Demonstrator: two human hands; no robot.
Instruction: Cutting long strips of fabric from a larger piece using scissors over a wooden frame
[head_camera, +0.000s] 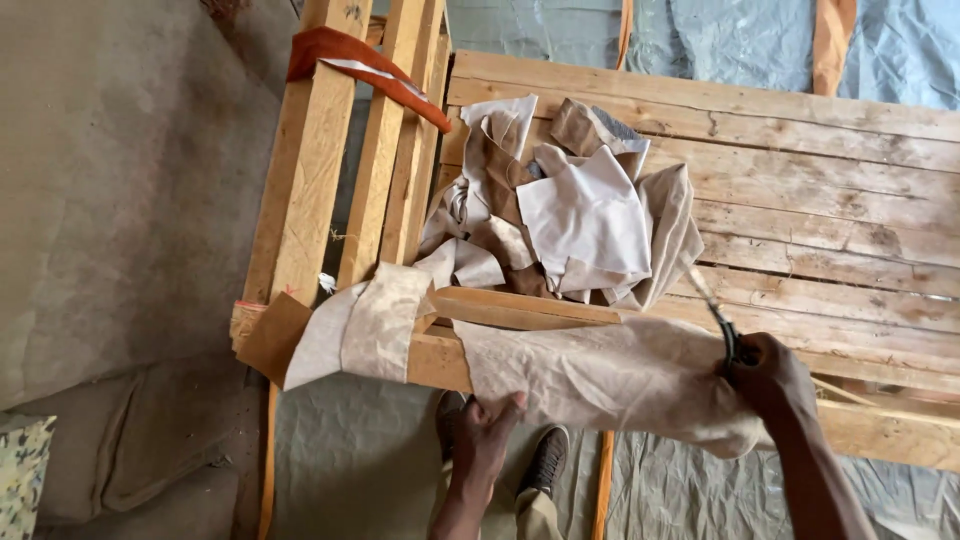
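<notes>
A large beige piece of leather (610, 375) hangs over the front edge of a rough wooden plank table (820, 200). My left hand (487, 432) pinches its lower left edge between thumb and fingers. My right hand (768, 375) grips dark-handled scissors (712, 308) at the piece's upper right, blades pointing up and left across the planks. A heap of beige, brown and white leather scraps (560, 215) lies on the table just behind the piece.
Another pale scrap (365, 325) drapes over the table's left corner. An orange-brown strap (365, 70) lies across upright wooden slats at the left. Blue-grey sheeting (370, 460) covers the floor, where my shoes (545, 460) stand. A tan wall fills the left.
</notes>
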